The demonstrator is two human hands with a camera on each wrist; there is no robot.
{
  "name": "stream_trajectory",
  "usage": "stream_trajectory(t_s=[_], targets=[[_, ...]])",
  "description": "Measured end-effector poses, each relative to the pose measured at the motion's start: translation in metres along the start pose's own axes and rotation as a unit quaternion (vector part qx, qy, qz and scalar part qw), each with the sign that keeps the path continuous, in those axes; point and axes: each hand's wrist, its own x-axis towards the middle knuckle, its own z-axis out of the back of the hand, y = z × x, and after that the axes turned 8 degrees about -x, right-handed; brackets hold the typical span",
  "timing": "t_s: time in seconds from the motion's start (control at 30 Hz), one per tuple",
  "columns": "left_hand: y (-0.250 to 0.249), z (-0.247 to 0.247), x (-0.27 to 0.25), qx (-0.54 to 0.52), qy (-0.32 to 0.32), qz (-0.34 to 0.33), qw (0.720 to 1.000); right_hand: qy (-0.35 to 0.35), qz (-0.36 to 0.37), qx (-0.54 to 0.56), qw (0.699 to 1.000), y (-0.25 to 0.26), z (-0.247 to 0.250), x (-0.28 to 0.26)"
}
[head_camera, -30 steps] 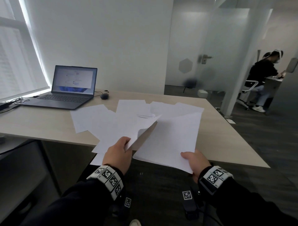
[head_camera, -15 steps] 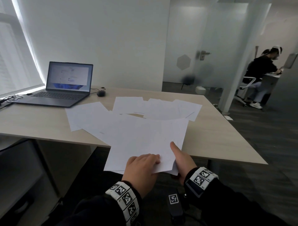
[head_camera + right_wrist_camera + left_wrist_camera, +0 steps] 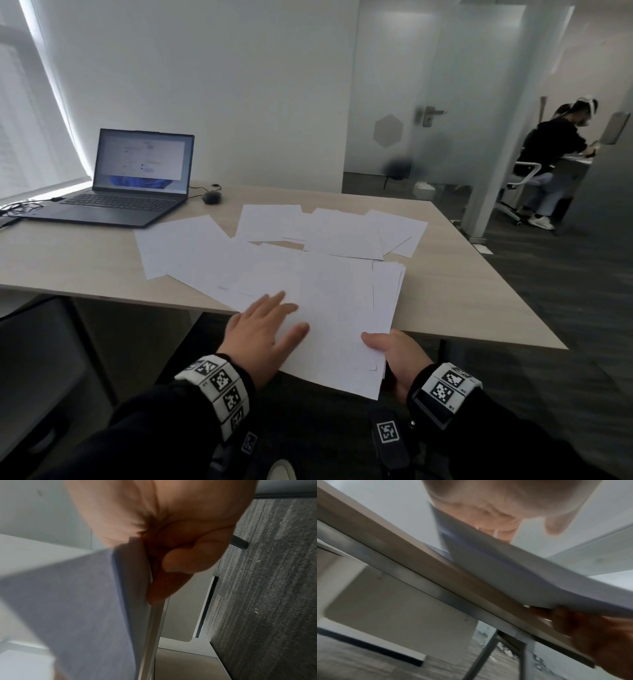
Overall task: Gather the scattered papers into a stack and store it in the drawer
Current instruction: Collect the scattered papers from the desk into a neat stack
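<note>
At the near edge of the desk (image 3: 462, 301), a right hand (image 3: 399, 359) pinches the near corner of a small stack of white papers (image 3: 342, 318), thumb on top, fingers beneath. The stack overhangs the desk edge. Beside it, a left hand (image 3: 263, 332) rests flat on the papers, fingers straight. Farther across the desk, loose sheets (image 3: 329, 229) lie overlapping. Beyond them, at the desk's far left, stands an open laptop (image 3: 137, 178).
</note>
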Motion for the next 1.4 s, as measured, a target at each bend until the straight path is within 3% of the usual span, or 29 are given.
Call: stream_trajectory(t_s=[0.07, 0.17, 0.37, 0.5, 0.7, 0.87, 1.2, 1.4], targets=[[0.007, 0.003, 0.005, 0.035, 0.043, 0.062, 0.997, 0.013, -0.015, -0.007, 1.0, -0.001, 0.0, 0.001], [0.009, -0.001, 0.006, 0.07, 0.086, 0.078, 0.991, 0.028, -0.036, -0.009, 0.999, 0.001, 0.0, 0.001], [0.004, -0.004, 0.01, 0.076, 0.089, 0.031, 0.993, 0.03, -0.046, -0.039, 0.998, 0.004, 0.0, 0.002], [0.014, 0.0, 0.023, 0.067, 0.068, 0.058, 0.994, 0.033, -0.037, -0.083, 0.995, 0.006, 0.007, 0.002], [0.034, 0.014, 0.03, 0.094, 0.091, 0.069, 0.989, 0.002, -0.029, -0.119, 0.992, 0.013, 0.031, 0.002], [0.044, 0.018, 0.029, 0.151, 0.03, 0.076, 0.985, -0.06, -0.006, -0.146, 0.987, 0.011, 0.046, 0.007], [0.086, 0.043, 0.025, 0.15, -0.039, 0.045, 0.987, -0.011, -0.004, -0.128, 0.992, 0.009, 0.065, 0.0], [0.084, 0.046, 0.028, 0.054, -0.132, 0.066, 0.988, 0.018, -0.001, -0.124, 0.992, 0.009, 0.059, -0.002]])
